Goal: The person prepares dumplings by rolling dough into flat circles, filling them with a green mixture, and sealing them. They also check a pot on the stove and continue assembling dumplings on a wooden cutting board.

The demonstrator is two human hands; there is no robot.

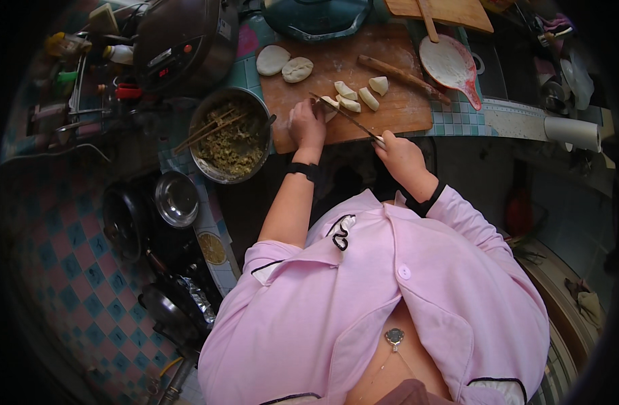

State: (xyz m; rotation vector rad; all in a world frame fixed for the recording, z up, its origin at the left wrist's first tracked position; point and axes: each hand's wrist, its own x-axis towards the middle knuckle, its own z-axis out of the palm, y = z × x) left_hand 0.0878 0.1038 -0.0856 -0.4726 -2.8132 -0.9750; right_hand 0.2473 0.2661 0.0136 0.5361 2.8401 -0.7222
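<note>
My right hand [405,160] grips a kitchen knife [355,123] by its handle, with the blade slanting up and left across the wooden board [410,118]. At the board's near left, my left hand [307,125] is closed, its fingers curled at the blade's far end. It seems to hold a piece of dough, mostly hidden by fingers and blade; a pale bit of dough [329,102] shows beside the knife. Just beyond lie several cut dough pieces [369,99]. Farther back on the board are a smooth dough round [273,60] and a wrinkled one [297,69].
A metal bowl [261,165] of chopped green filling with chopsticks [211,129] stands left of the board. A rolling pin [404,79] lies at the board's right, near a red-rimmed dish of flour [447,64]. A dark cooker [181,50] stands back left; pans [167,307] sit lower left.
</note>
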